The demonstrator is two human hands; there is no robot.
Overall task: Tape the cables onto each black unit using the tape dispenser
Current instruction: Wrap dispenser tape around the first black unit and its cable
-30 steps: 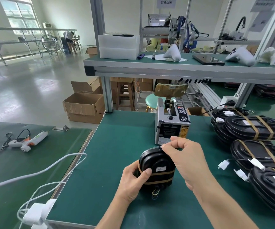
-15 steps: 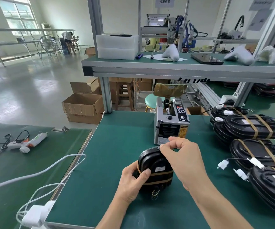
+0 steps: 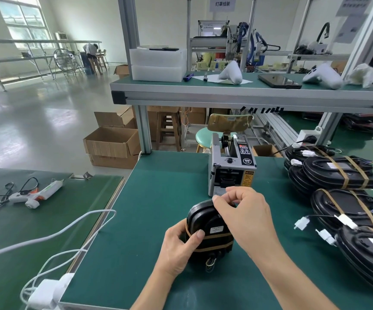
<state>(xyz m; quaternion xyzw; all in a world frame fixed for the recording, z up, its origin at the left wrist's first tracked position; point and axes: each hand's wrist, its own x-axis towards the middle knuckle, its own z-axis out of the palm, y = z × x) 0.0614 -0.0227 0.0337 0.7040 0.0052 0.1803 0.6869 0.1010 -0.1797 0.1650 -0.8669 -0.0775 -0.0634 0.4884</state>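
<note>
While the black unit (image 3: pixel 207 229) stands on edge on the green mat (image 3: pixel 158 198), near the front of the bench, I see my left hand (image 3: pixel 176 249) gripping its left side, thumb laid across the face just above two bands of brown tape (image 3: pixel 214 237) that wrap its lower half. My right hand (image 3: pixel 248 215) sits over the unit's top right edge, fingers curled and the thumb and forefinger drawn together in a pinch at the rim; I cannot tell for sure what is caught between them, though something pale shows at the fingertips. A small white label sits on the unit's face, and a bit of wire (image 3: pixel 210 262) pokes out beneath it.

Just behind the hands stands the tape dispenser (image 3: pixel 232 168), a grey box with a black control panel on top and a yellow warning sticker on its front. To the right lie the finished black units (image 3: pixel 337 173), stacked and overlapping, each crossed by brown tape strips, with white connectors (image 3: pixel 302 223) trailing onto the mat.

On the lower bench to the left I see a white glue gun (image 3: pixel 37 193) with its cord, and white cables (image 3: pixel 69 229) running to a power adapter (image 3: pixel 46 291) at the front edge. Open cardboard boxes (image 3: pixel 111 142) sit on the floor beyond.
</note>
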